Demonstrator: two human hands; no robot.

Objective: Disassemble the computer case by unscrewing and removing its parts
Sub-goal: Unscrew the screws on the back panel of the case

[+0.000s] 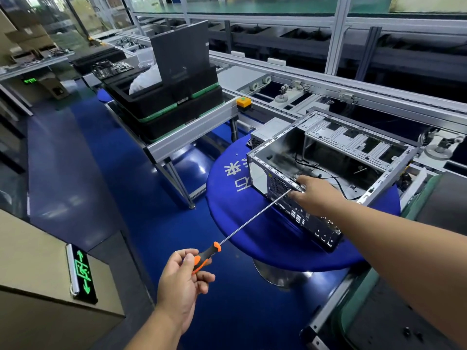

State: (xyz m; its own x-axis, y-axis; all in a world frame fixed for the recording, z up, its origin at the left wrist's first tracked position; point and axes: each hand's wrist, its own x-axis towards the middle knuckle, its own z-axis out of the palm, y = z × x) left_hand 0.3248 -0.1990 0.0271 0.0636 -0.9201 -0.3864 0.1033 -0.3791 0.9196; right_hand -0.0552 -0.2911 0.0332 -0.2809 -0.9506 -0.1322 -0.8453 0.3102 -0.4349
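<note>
The tip of the screwdriver (pixel 242 227) is hidden where its long thin shaft meets the back of the computer case (pixel 326 170), right by the fingers of the right hand (pixel 312 194). So the screw itself cannot be seen. The right hand rests on the top back edge of the case with its fingers bent over the rim, and its thumb touches the shaft near the tip. The left hand (pixel 183 281) is curled around the orange and black handle.

The case lies open, with no side cover, on a round blue table (pixel 227 198) and fills the far right part of it. A thin black wire runs inside the case. White writing on the table is partly covered by the case.

Behind the table runs a long metal conveyor line (pixel 316 79). Black trays (pixel 164 102) are stacked on a metal stand at the left. The floor (pixel 101 160) is shiny blue. A green arrow sign (pixel 82 272) glows on a box at the lower left.
</note>
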